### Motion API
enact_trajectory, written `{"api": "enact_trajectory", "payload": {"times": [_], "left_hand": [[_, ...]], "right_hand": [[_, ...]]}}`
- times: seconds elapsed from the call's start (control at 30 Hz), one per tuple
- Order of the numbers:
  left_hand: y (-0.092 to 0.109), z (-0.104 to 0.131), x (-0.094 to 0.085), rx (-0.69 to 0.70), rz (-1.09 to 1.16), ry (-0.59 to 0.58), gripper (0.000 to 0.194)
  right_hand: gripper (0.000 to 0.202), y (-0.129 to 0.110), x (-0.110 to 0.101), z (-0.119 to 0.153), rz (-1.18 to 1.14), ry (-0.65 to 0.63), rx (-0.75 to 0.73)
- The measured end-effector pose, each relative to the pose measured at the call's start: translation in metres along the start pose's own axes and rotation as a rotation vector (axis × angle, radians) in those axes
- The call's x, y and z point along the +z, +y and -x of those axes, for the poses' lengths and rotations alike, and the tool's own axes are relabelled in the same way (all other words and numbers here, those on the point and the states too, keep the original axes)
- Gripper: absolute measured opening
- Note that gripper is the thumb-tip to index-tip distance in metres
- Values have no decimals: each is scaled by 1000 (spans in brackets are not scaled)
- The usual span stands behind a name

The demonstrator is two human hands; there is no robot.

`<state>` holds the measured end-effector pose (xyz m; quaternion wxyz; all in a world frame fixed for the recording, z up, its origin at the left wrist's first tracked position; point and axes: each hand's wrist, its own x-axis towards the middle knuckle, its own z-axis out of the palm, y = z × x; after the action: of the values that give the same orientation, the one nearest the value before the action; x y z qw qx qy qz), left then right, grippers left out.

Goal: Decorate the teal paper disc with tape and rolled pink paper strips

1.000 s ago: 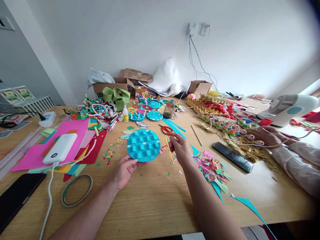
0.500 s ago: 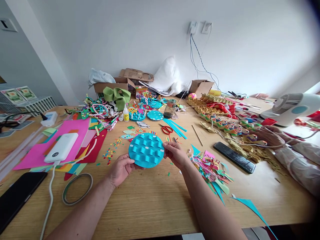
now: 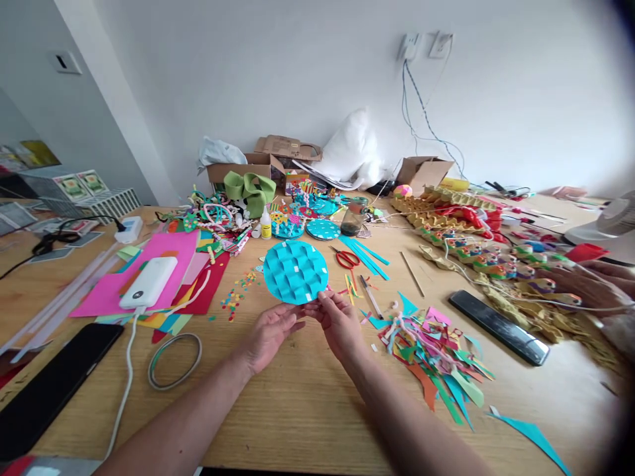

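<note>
A round blue paper disc (image 3: 296,271) with raised, woven-looking strips and small white patches is held up above the table. My right hand (image 3: 340,324) pinches its lower right edge between thumb and fingers. Just under the bottom edge is my left hand (image 3: 270,337), its fingers loosely bent and its thumb off the disc; whether a fingertip touches the edge is unclear. Behind the disc lie red-handled scissors (image 3: 346,258), blue paper strips (image 3: 364,256) and a glue bottle (image 3: 266,223). A pen (image 3: 371,297) rests right of my right hand.
Paper scraps (image 3: 441,357) are heaped at right, near a phone (image 3: 499,327). At left are a tape roll (image 3: 175,361), a white power bank (image 3: 149,283) with its cable, and a black phone (image 3: 59,383). Another person's hands (image 3: 570,291) work at far right.
The disc has turned and tilted, moving slightly up. My right hand shifted from its right side to its lower edge. My left thumb has come off the disc. The camera view swung left.
</note>
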<state>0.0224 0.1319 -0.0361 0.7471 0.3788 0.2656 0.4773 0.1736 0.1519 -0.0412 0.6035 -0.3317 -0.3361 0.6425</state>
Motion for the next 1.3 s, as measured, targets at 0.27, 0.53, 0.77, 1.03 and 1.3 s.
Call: {"api": "enact_trajectory", "payload": {"times": [0.27, 0.53, 0.77, 1.03, 1.3], "left_hand": [[-15, -6, 0, 141, 61, 285, 17], [-5, -7, -7, 180, 83, 365, 20], [-2, -8, -14, 208, 42, 418, 23], [-5, -8, -12, 136, -2, 375, 25], [-7, -7, -10, 103, 40, 367, 21]], "right_hand": [[29, 16, 10, 10, 154, -37, -27], [30, 19, 7, 12, 518, -64, -106], [28, 20, 9, 22, 763, -55, -224], [28, 18, 12, 27, 998, -186, -205], [28, 15, 13, 26, 1011, -160, -204]]}}
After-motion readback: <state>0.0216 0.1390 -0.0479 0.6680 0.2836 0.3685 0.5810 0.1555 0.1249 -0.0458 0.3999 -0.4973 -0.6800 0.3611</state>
